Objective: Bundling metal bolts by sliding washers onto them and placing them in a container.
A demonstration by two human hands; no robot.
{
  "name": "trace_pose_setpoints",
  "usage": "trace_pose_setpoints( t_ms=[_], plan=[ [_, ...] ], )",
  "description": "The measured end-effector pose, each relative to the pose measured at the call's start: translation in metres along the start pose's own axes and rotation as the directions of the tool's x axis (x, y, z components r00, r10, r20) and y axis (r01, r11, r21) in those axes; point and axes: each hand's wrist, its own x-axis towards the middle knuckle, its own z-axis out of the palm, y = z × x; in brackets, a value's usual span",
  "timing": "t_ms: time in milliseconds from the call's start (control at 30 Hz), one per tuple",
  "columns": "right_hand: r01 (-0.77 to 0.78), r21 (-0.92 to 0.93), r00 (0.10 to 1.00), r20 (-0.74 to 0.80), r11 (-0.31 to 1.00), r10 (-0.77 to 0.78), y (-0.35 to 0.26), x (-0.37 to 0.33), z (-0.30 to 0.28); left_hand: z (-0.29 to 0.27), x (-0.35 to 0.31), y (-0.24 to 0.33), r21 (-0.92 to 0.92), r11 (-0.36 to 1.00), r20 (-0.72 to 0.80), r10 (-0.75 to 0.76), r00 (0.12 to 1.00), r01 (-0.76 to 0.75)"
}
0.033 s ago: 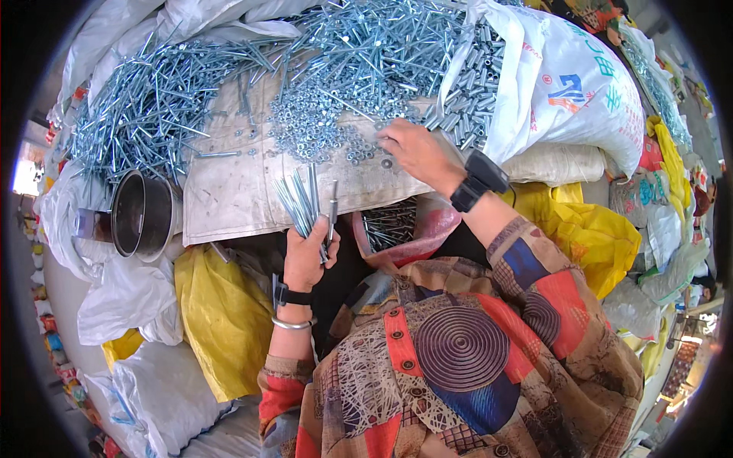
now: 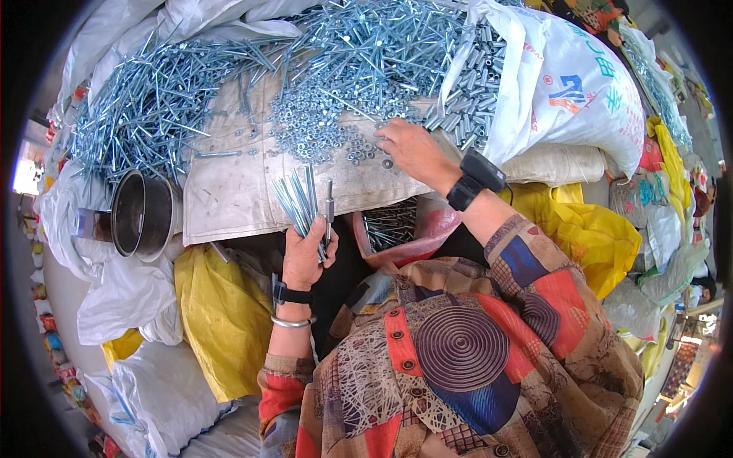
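Observation:
My left hand (image 2: pixel 307 258) is closed around a bundle of long, thin silver bolts (image 2: pixel 295 200), their shafts pointing up and away. Beside the bundle, in the same grip, stands a bolt with a wider metal sleeve (image 2: pixel 330 206). My right hand (image 2: pixel 418 156) is over the right edge of a heap of small hex nuts (image 2: pixel 301 122), thumb and fingertips drawn together. Whatever may be between those fingertips is too small to make out. A single washer or nut (image 2: pixel 387 163) lies on the cloth just below them.
Long bolts pile up at the left (image 2: pixel 145 107) and far middle. Short metal sleeves (image 2: pixel 473 91) spill from a white woven sack (image 2: pixel 584 84) on the right. A dark metal pot (image 2: pixel 141 214) sits on its side at left. A pink container (image 2: pixel 412 248) of bolts is below the cloth-covered surface (image 2: pixel 229 200).
The bolts and sleeve in my left hand have tilted slightly left. My right hand has shifted a touch to the left, still over the nuts.

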Motion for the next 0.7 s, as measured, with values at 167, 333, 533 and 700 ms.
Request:
trace_pose_setpoints(
  t_ms=[167,333,533,700],
  plan=[
    [-0.042,-0.138,0.998,0.043,0.99,0.048,0.009,0.004,0.009,-0.009,0.008,-0.006,-0.058,0.998,0.057,0.043,0.997,-0.04],
    [-0.147,0.092,0.985,0.107,0.985,0.137,0.001,0.016,-0.004,-0.009,0.01,-0.01,-0.126,0.991,0.045,0.047,0.998,-0.041],
    [-0.114,0.145,0.981,0.176,0.983,0.087,-0.008,0.011,0.009,-0.006,0.012,-0.011,-0.09,0.996,0.047,0.032,0.998,-0.027],
    [0.026,-0.104,0.988,0.152,0.994,-0.01,-0.01,0.013,0.016,0.001,0.014,-0.012,-0.025,1.0,-0.012,-0.003,1.0,0.002]
  ],
)
